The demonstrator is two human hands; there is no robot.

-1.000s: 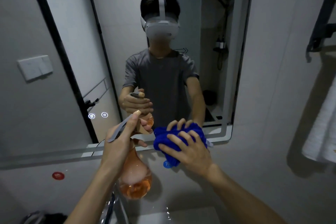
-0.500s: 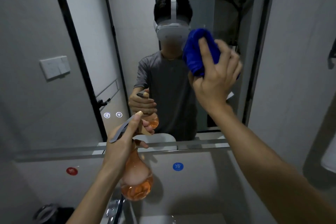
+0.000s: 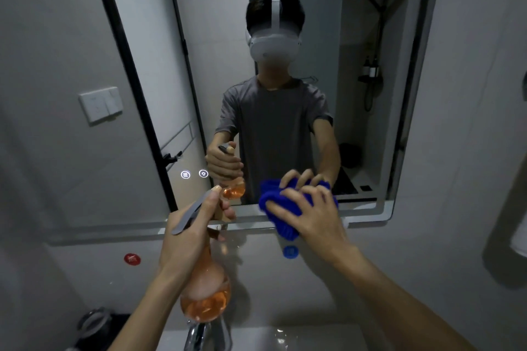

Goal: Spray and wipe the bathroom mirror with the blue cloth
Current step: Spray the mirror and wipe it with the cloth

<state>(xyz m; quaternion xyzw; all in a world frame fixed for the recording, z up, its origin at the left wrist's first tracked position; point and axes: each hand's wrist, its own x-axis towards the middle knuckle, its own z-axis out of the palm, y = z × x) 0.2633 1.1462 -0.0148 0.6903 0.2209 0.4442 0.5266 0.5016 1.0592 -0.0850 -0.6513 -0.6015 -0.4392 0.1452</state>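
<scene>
The bathroom mirror (image 3: 216,71) fills the wall ahead and reflects a person in a grey shirt. My right hand (image 3: 310,215) presses the bunched blue cloth (image 3: 285,208) flat against the mirror's lower edge, right of centre. My left hand (image 3: 189,232) grips the neck of a clear spray bottle (image 3: 206,293) holding orange liquid, with its grey trigger head pointing up and left. The bottle hangs just in front of the glass, left of the cloth.
A chrome tap (image 3: 199,335) and the white basin (image 3: 285,339) lie below the bottle. Red (image 3: 132,259) and blue (image 3: 290,251) round markers sit on the wall under the mirror. A wall switch (image 3: 100,104) is at left. A white towel (image 3: 520,236) hangs at the right edge.
My right hand has swept the blue cloth from high on the mirror, near the reflected head, down to the bottom edge. The left hand and bottle have stayed put.
</scene>
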